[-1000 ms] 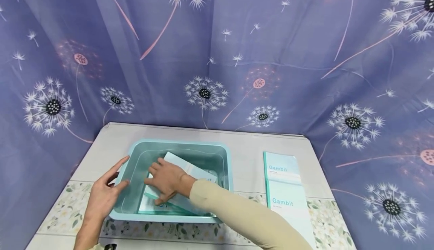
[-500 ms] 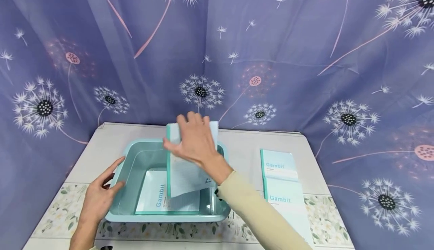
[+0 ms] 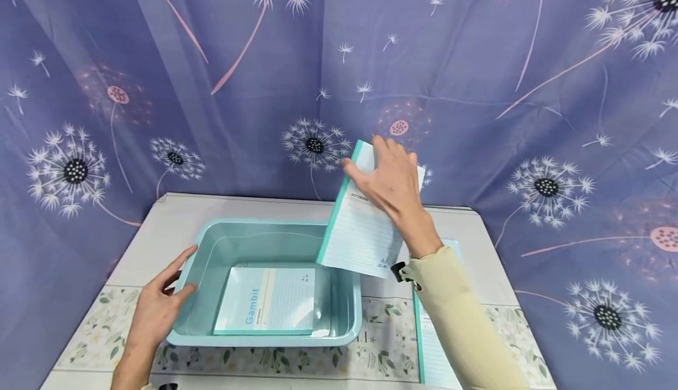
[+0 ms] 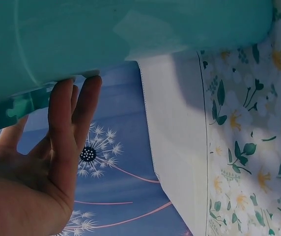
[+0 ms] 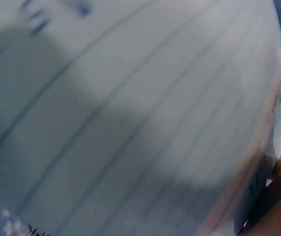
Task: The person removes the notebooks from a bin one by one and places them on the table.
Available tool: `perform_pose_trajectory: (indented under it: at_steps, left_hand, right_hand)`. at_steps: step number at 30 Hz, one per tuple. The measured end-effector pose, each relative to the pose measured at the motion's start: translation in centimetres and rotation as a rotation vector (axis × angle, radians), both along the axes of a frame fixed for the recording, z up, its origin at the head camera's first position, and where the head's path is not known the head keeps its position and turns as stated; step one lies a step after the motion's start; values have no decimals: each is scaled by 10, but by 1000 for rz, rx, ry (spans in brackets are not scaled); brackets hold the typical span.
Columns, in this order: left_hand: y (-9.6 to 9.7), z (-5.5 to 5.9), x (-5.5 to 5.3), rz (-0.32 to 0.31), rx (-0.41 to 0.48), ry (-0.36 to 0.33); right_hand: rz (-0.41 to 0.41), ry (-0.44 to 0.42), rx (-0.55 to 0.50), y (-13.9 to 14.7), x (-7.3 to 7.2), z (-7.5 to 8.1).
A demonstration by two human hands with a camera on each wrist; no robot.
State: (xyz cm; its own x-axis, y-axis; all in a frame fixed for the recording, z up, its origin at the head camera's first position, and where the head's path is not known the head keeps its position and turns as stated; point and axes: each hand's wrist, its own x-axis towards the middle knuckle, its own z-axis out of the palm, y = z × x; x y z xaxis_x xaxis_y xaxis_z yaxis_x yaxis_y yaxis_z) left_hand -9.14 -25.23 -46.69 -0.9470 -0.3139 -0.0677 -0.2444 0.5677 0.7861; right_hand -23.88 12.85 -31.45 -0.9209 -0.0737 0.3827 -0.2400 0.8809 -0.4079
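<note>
Notebook hangs tilted above the right rim of the tub, its upper end gripped by the right hand; the dim right wrist view hardly shows those fingers. The left hand, fingers extended, touches the tub's left side. A second notebook lies inside; a third notebook lies on the bench.

A purple-blue curtain hangs on the far, left and right sides, with fluffy white dandelions and pink stems. The white table has a leafy flower band across its near part.
</note>
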Motion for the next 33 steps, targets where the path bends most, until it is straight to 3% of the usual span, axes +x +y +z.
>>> perform_pose_trajectory:
  at_steps: [5,11,16,20,25,29,33]
  left_hand:
    - [0,0,-2,-1,1,2]
    - [-1,1,-3,-8,-18,30]
    - [-3,2,-3,-12,-10,34]
    - [-2,2,-3,5,-21,22]
    - [1,-1,-4,-12,-13,27]
    - [2,-2,-4,-12,-4,21]
    - [0,-2,-3,3,-21,19]
  right_hand:
    - [-35,-97,102,26,-15,-18]
    - [-9,-221,185,57,-36,-48]
    - [35,-287,255,69,-49,-88]
    - [76,-355,297,64,-49,-134]
    - [71,-411,317,55,-42,-184]
    - [75,-385,317,50,-40,-208]
    - [90,-382,262,47,-40,-217]
